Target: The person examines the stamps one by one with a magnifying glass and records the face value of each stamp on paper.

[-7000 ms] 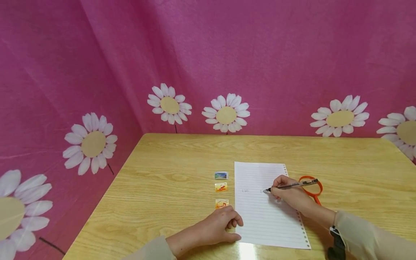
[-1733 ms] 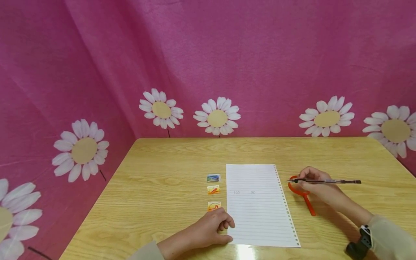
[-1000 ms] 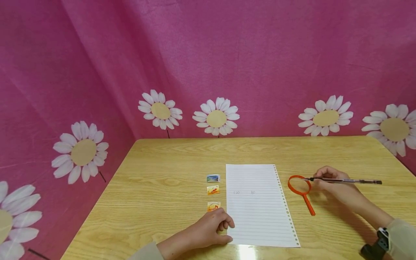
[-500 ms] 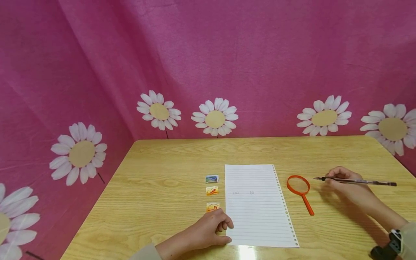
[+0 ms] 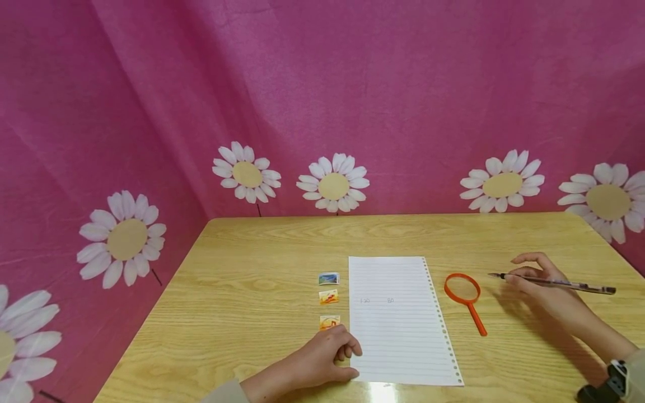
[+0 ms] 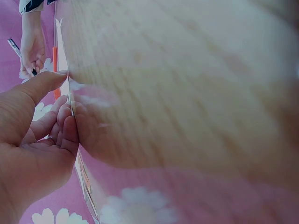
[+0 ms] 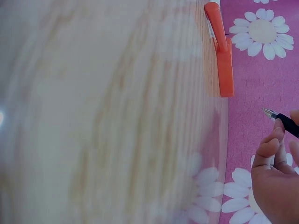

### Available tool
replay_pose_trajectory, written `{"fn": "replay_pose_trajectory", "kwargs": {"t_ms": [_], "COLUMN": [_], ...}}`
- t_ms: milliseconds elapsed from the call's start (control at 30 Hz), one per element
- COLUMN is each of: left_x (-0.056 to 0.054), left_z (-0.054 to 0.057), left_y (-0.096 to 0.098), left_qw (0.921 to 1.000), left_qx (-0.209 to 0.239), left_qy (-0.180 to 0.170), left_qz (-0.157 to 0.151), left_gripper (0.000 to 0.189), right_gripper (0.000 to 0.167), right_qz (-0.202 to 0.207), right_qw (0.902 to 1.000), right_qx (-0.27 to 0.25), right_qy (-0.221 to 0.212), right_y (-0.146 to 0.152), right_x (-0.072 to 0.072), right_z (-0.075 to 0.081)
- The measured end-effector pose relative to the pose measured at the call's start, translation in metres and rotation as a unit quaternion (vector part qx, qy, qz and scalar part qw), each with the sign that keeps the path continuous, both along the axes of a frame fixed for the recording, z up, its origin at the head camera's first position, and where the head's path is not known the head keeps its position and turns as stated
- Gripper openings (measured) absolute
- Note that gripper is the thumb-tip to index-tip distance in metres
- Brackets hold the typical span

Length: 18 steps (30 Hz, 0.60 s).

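Observation:
My right hand (image 5: 551, 291) holds a pen (image 5: 584, 286) above the table to the right, its bare tip pointing left. The index finger is raised off the barrel. In the right wrist view the pen (image 7: 285, 122) shows a black grip and metal tip. Near the front, my left hand (image 5: 327, 355) rests at the left edge of a lined sheet of paper (image 5: 403, 347), fingers loosely bent, thumb and fingertips at the margin. "1.20" and "80" are handwritten on the sheet. Left of it lie a blue stamp (image 5: 329, 279), an orange-yellow stamp (image 5: 328, 297) and another orange-yellow stamp (image 5: 330, 322), partly behind my left hand.
A red-orange magnifying glass (image 5: 470, 305) lies flat between the paper and my right hand, handle toward the front. The wooden table (image 5: 242, 280) meets a pink curtain (image 5: 403, 84) with daisies along its back and left.
My right hand has left the paper with the pen and moved right past the magnifying glass, its index finger lifting lately. The second number now reads "80". My left hand stays put.

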<state>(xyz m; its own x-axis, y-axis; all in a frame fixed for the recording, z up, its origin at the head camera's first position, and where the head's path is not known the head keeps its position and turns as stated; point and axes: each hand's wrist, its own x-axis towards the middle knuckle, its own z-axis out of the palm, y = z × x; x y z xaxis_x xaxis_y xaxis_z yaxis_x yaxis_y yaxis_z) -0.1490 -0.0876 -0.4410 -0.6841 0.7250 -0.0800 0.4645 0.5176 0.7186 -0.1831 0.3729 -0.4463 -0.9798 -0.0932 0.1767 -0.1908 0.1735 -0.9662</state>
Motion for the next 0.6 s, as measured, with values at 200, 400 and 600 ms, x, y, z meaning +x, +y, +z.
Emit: {"fn": "replay_pose_trajectory", "kwargs": {"t_ms": [200, 400, 600], "left_x": [0.0002, 0.0002, 0.0002], "left_z": [0.0005, 0.0008, 0.0008], "left_y": [0.0000, -0.0006, -0.0006], "left_qw": [1.0000, 1.0000, 1.0000], "left_qx": [-0.003, -0.004, -0.001], "left_qy": [-0.001, -0.002, -0.007], "left_qz": [0.001, 0.001, 0.001], "left_gripper": [0.021, 0.021, 0.021], "right_gripper": [0.025, 0.014, 0.010], "right_qz": [-0.016, -0.043, -0.051], "right_qw": [0.9949, 0.9865, 0.9842], "right_qx": [0.099, 0.157, 0.169], "right_qy": [0.007, 0.023, 0.015], "right_y": [0.0012, -0.0013, -0.0003], "right_x": [0.0034, 0.0050, 0.0049], "right_z": [0.0023, 0.0005, 0.0016]}}
